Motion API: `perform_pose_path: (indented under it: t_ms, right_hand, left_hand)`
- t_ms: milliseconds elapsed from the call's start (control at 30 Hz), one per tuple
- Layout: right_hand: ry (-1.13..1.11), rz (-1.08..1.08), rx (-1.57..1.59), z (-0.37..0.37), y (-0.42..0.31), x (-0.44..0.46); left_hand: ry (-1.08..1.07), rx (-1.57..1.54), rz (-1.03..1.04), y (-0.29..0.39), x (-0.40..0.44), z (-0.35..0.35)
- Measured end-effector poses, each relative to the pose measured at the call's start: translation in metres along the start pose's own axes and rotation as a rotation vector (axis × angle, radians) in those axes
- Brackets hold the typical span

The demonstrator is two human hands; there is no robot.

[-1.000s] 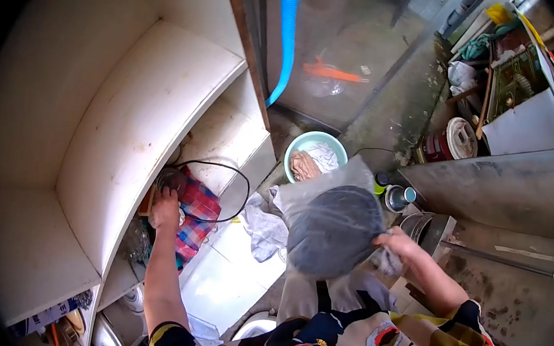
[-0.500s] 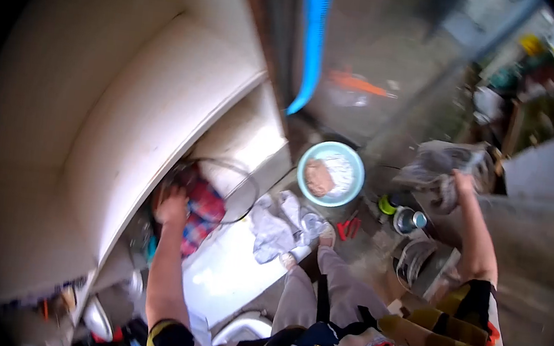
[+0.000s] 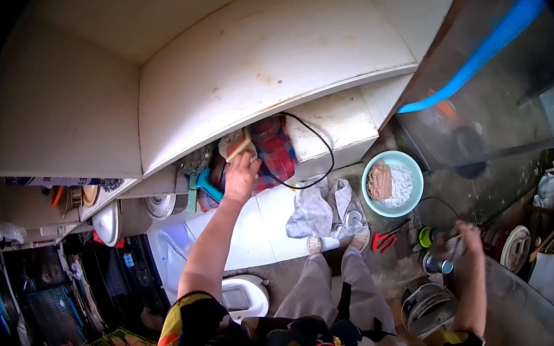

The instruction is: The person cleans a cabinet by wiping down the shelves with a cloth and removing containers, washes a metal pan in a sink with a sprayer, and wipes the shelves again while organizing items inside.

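Observation:
My left hand (image 3: pixel 242 173) reaches into the low shelf opening, its fingers closed on a small cream block with a red stripe (image 3: pixel 240 147), perhaps a brush or sponge. Beside it lies a red-and-blue plaid cloth (image 3: pixel 277 156), and a teal curved handle (image 3: pixel 208 185) is just left of my wrist. On the right, my right hand (image 3: pixel 469 239) is smeared by motion. A crumpled greyish rag (image 3: pixel 448 245) appears bunched in its fingers, above a metal-topped jar (image 3: pixel 439 265).
A pale green basin (image 3: pixel 415 208) holds brown and white cloths. Grey cloths (image 3: pixel 320 208) lie on the white board (image 3: pixel 244 230) near my feet. Red-handled pliers (image 3: pixel 384 242) rest on the floor. A black cable loop (image 3: pixel 332 158) hangs before the shelf (image 3: pixel 246 82).
My view has swung, so the shelf fills more of it. My left hand has gone from the plaid cloth to the cream block. My right hand has come away from the clear plastic bag area.

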State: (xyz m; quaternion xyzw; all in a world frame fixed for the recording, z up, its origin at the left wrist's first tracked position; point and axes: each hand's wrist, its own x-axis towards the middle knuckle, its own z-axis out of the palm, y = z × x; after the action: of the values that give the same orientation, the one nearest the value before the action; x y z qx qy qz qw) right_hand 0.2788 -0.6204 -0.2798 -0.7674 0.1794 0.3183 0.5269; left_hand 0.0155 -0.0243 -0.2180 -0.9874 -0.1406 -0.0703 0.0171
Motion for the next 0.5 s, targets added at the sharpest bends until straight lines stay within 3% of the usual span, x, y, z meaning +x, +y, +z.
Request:
perform_pose_path:
  t_ms: [33, 100, 167, 300, 367, 433, 500]
  right_hand:
    - [0.041, 0.028, -0.075, 0.026, 0.007, -0.011]
    - [-0.320, 0.083, -0.205, 0.081, -0.006, -0.051]
    - [-0.486, 0.078, -0.068, 0.141, 0.016, -0.065]
    - [-0.871, -0.188, -0.090, 0.264, -0.017, -0.116]
    - [-0.891, -0.231, -0.031, 0.315, -0.028, -0.128]
    - [-0.834, -0.079, 0.087, 0.347, -0.059, -0.159]
    - [-0.919, -0.073, 0.173, 0.374, -0.057, -0.159]
  left_hand:
    - [-0.004, -0.017, -0.004, 0.006, -0.005, -0.005]
    - [0.019, -0.085, 0.014, 0.017, -0.016, -0.006]
    - [0.046, -0.162, 0.024, 0.032, -0.025, -0.004]
    - [0.034, -0.243, 0.045, 0.065, -0.030, -0.010]
    - [0.087, -0.297, 0.106, 0.075, -0.031, -0.008]
    - [0.083, -0.330, 0.179, 0.083, -0.033, -0.018]
    - [-0.027, -0.302, 0.184, 0.081, -0.046, 0.000]
